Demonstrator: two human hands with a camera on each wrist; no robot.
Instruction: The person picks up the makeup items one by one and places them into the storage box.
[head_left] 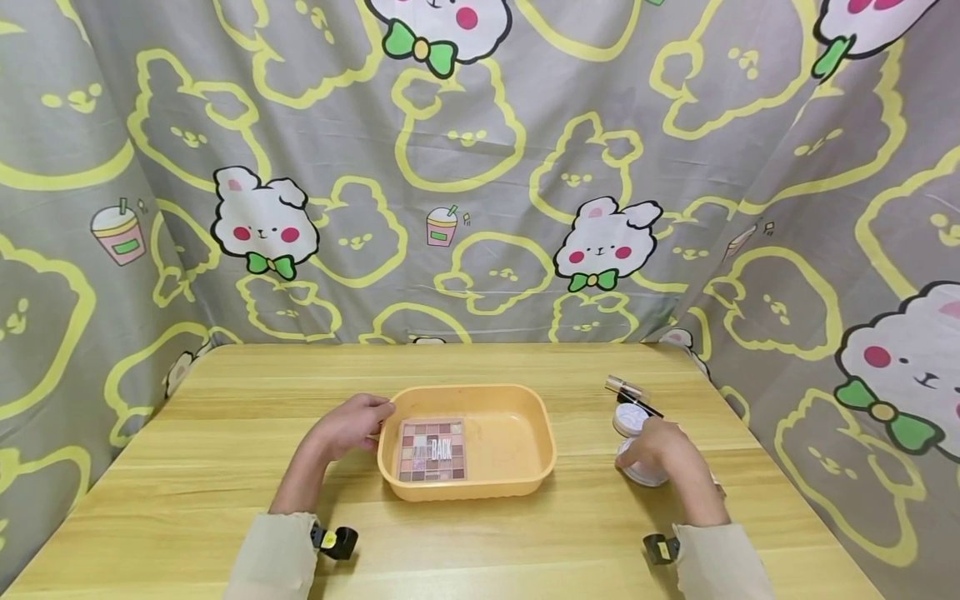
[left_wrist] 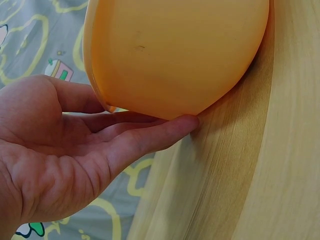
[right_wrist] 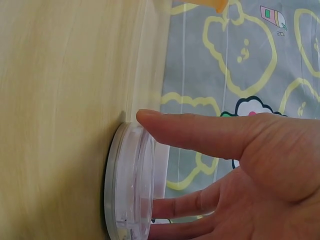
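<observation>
A yellow-orange plastic tray sits on the wooden table, with a square eyeshadow palette lying in its left half. My left hand holds the tray's left end, the thumb over the rim and the fingers along the outer wall. Over on the right, my right hand reaches over a round clear-lidded compact lying flat on the table. In the right wrist view its thumb is right at the edge of the compact, the other fingers extended beside the lid and partly hidden.
Just behind the right hand lies a second round compact. A gold-and-clear tube and a slim black stick lie beyond it. A patterned grey curtain encloses the table's back and sides.
</observation>
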